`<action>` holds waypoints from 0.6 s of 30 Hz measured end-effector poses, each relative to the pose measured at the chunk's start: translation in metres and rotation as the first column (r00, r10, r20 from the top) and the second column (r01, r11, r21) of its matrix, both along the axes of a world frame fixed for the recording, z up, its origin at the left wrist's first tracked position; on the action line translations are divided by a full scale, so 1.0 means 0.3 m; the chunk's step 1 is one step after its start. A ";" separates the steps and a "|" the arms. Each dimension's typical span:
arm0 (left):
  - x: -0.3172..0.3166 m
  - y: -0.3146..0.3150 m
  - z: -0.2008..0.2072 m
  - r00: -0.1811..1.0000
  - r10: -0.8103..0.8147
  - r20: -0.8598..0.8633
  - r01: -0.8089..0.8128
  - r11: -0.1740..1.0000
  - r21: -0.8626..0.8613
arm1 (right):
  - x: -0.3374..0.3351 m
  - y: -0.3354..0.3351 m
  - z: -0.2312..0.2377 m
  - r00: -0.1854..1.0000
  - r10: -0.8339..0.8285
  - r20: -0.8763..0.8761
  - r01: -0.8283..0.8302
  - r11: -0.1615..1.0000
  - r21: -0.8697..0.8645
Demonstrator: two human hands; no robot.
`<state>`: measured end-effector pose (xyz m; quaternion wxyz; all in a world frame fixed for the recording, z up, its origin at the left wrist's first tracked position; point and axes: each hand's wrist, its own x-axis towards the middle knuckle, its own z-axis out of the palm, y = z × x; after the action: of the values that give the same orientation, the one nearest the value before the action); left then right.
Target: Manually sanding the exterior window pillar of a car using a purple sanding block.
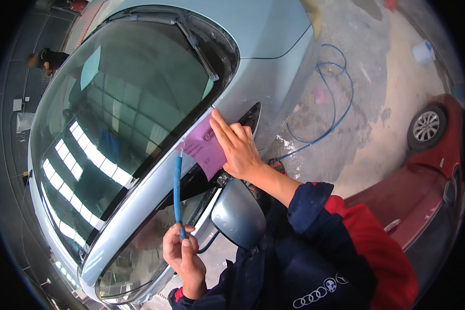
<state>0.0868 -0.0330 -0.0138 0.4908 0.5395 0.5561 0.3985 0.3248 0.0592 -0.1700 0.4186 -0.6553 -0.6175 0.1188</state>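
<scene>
Beyond mirror [238, 217]: right hand [236, 148], fingers extended, pressing sheet [205, 155], best kept flat; left of mirror: left hand [185, 254], curled round hose [177, 191], best held steady.

The sheet [205, 150] is lying on the pillar [139, 196] of the near car [268, 36], between windscreen [150, 77] and side mirror [238, 213]; another car [423, 191] is sitting off right.

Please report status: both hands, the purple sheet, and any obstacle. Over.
Left hand gripping blue hose. Right hand on purple sheet, sheet against windshield pillar. Side mirror nearby, seemingly not in the way.
</scene>
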 end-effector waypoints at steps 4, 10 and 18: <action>0.017 0.008 0.004 0.999 -0.005 0.041 0.005 1.000 -0.011 | 0.053 0.086 0.003 1.000 0.005 0.029 -0.008 0.994 0.108; -0.005 -0.005 0.006 0.999 0.015 0.035 -0.016 1.000 0.010 | 0.012 -0.041 -0.022 0.999 0.051 0.008 -0.051 0.999 -0.017; 0.005 -0.005 0.014 0.999 0.035 0.033 -0.035 0.999 0.009 | 0.010 0.009 0.019 0.999 0.001 -0.033 0.000 1.000 0.019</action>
<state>0.0882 -0.0347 -0.0096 0.4903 0.5253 0.5555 0.4184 0.3279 0.0618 -0.1644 0.4349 -0.6490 -0.6118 0.1240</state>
